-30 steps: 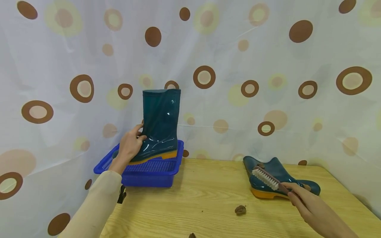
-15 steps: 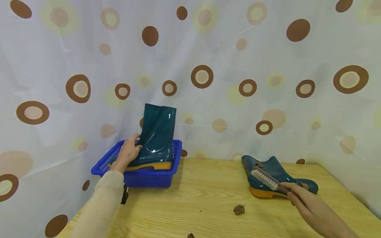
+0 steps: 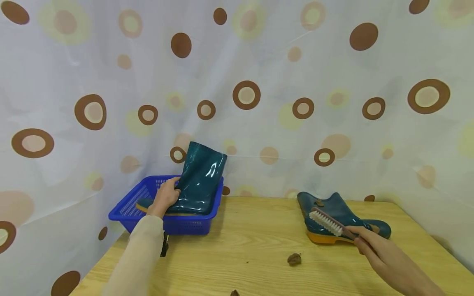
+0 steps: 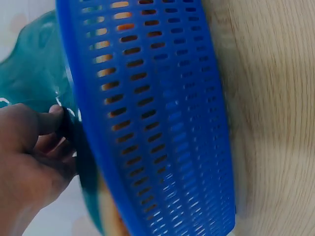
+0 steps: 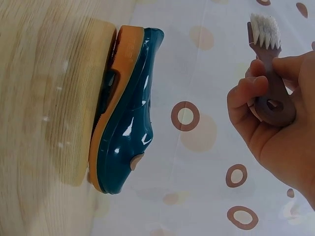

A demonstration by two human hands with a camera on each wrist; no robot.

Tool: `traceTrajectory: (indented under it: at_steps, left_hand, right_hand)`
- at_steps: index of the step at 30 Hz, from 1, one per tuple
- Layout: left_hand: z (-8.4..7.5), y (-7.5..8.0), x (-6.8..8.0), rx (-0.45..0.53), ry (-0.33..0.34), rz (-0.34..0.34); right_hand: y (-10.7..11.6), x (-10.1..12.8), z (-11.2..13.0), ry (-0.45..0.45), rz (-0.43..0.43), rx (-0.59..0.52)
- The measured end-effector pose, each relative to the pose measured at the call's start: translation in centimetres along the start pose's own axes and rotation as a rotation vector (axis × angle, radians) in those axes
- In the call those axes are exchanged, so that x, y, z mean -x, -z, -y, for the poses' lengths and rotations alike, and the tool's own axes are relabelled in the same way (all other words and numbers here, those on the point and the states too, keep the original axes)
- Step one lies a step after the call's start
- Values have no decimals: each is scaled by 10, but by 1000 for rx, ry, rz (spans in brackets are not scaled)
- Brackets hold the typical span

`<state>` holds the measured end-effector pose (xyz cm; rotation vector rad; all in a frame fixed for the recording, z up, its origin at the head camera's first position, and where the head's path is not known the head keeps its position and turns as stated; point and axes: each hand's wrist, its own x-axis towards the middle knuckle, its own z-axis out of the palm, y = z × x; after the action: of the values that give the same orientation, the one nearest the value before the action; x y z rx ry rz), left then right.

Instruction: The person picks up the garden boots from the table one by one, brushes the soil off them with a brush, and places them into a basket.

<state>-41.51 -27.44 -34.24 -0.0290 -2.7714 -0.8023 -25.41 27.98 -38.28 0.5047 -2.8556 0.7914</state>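
My left hand (image 3: 166,197) grips a dark teal rain boot (image 3: 201,176) with an orange sole, near the ankle. The boot sits inside a blue perforated plastic basket (image 3: 189,227), its shaft leaning right and its toe pointing left. In the left wrist view the thumb and fingers pinch the boot just past the basket's rim. My right hand (image 3: 385,250) holds a scrubbing brush (image 5: 266,34) by its brown handle, white bristles out. Behind that brush, a second teal boot (image 3: 338,205) with brown smears lies on the table, its heel toward the left.
The wooden table (image 3: 207,263) carries a small brown lump (image 3: 294,259) at the front centre. Another brown bit (image 3: 235,293) shows at the bottom edge. A white curtain (image 3: 259,49) with brown circles hangs behind and at both sides.
My left hand has lowered the boot from above the basket down into it, and the shaft has tipped to the right. The right hand with the brush stays nearly still; the view has shifted slightly.
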Motion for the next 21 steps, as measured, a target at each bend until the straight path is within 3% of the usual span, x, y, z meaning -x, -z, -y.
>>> traceTrajectory:
  at_steps: [6,11,21]
  left_hand:
    - [3,-13,2,-11,91,42]
    - [7,-13,5,-21,141,48]
    - [-13,-15,9,2,63,35]
  right_hand:
    - [0,2,-4,2,-21,6]
    - [1,2,-5,-24,-20,11]
    - [2,4,-6,-32,-31,23]
